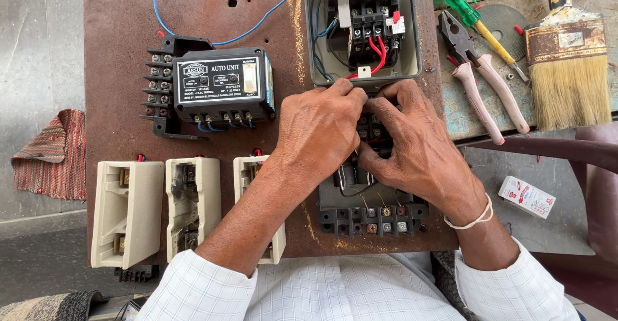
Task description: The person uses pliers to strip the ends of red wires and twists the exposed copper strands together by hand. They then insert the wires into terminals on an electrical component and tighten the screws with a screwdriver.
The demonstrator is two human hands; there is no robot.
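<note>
At the bottom of the frame sit white checked sleeves (335,295), and from them both forearms reach up the middle. Just above, at lower centre, a dark terminal block (370,211) with a row of screw terminals lies on a rusty metal board (122,44). The left hand (318,128) and right hand (418,144) meet over its upper part, fingers curled narrow and pressed onto the black terminals there; what the fingertips pinch is hidden, so I cannot tell. A white thread band (473,219) circles the right wrist. At lower left stand 3 cream fuse carriers (129,211), the third partly under the left forearm. Left of centre is a black control unit (222,84) with blue wires (187,12) running to the top edge. At top centre an open grey enclosure (364,25) holds a contactor with red and blue wiring. At upper right lie pliers (483,83), a green-handled screwdriver (463,6) and a paintbrush (566,57)
</note>
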